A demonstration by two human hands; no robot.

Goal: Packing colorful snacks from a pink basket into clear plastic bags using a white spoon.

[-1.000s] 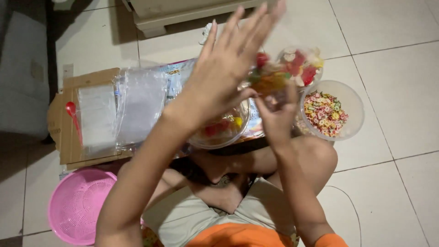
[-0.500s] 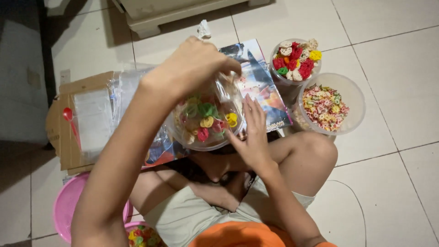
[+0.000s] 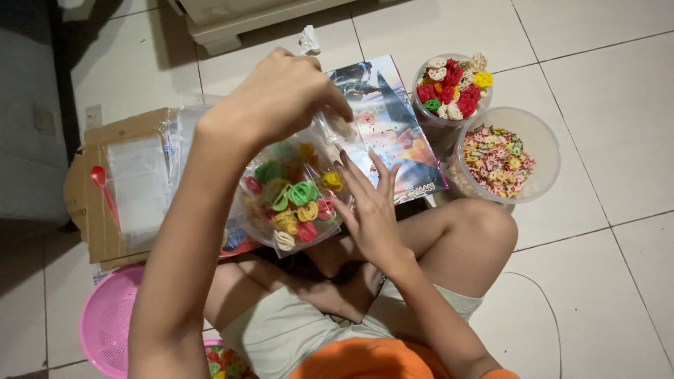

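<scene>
My left hand (image 3: 281,95) pinches the top of a clear plastic bag (image 3: 291,200) filled with colourful ring-shaped crackers in green, yellow, red and white. The bag hangs above my crossed legs. My right hand (image 3: 368,203) is flat, fingers spread, pressing against the bag's right side. Behind the bag a glossy printed sheet (image 3: 390,119) lies on the tiled floor.
A clear tub (image 3: 449,88) of big coloured crackers and a bowl (image 3: 500,163) of small coloured ones stand at the right. Left lie a cardboard sheet (image 3: 91,203) with plastic bags (image 3: 140,179) and a red spoon (image 3: 102,189). A pink colander (image 3: 109,323) sits bottom left.
The bag came down from in front of the camera to over my lap. My left hand closed on its top, and my right hand moved from under it to its side.
</scene>
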